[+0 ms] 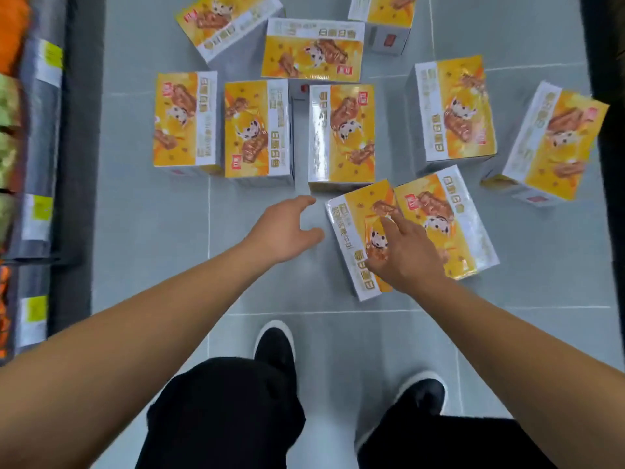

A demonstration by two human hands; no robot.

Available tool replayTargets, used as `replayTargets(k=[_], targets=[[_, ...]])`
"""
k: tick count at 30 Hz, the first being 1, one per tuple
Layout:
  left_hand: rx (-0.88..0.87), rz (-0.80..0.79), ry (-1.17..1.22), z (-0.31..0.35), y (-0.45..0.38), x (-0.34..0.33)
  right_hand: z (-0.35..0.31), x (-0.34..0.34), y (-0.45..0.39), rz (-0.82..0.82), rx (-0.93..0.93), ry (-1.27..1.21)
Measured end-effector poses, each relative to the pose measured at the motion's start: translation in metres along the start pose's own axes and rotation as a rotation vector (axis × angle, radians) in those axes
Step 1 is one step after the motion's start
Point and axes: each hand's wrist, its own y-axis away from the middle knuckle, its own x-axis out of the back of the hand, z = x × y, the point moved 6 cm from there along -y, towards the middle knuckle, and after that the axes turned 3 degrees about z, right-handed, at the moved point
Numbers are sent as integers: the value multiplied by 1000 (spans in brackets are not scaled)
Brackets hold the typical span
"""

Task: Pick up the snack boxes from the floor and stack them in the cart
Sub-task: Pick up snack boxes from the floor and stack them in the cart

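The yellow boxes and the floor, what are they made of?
The nearest snack box, under the right hand, looks like printed cardboard with a glossy coat or clear wrap: sharp folded edges and white glare streaks. Which of the two, I cannot tell. The floor looks like smooth grey tile: straight pale grout lines cross it.

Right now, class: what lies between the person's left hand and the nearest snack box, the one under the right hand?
Only bare grey floor tile, as the head view shows. The left hand hovers open beside the nearest snack box, on which the right hand rests.
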Motion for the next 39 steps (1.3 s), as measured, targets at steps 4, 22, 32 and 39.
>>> replayTargets(k=[4, 22, 32, 39], targets=[[-71, 5, -86, -40, -71, -42, 3, -73, -58, -18, 74, 162], [-13, -207, -26, -93, -123, -120, 44, -115, 18, 581, -236, -219], [-75, -200, 109, -89, -77, -127, 57, -173, 39, 214, -786, -967], [-69, -153, 339, -45, 55, -57, 35, -62, 104, 192, -725, -952]])
